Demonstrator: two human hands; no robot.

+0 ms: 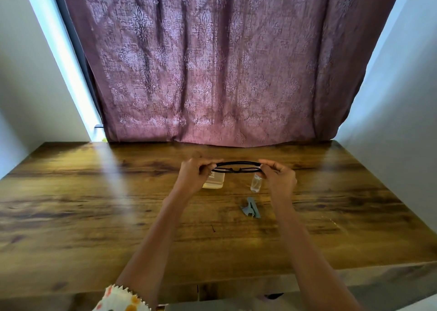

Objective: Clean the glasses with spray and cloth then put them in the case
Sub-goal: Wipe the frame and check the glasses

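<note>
Glasses (pixel 238 167) pinched between left hand (pixel 192 174) and right hand (pixel 279 177) hide case (pixel 214 183) and spray bottle (pixel 256 183) tops; cloth (pixel 251 208) nearer.

Wooden table (pixel 94 216), dark-grained brown top, glossy, with pale streaks of reflected light at left. Behind it, patterned mauve curtain (pixel 203 62) hanging to the table's far edge. White walls (pixel 28 74) either side; bright daylight strip along the curtain's left margin.

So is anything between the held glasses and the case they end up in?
Nothing visible blocks the way. Both hands, left and right, hold the glasses above the table, right over the pale case. The spray bottle and cloth sit off to the right.
</note>
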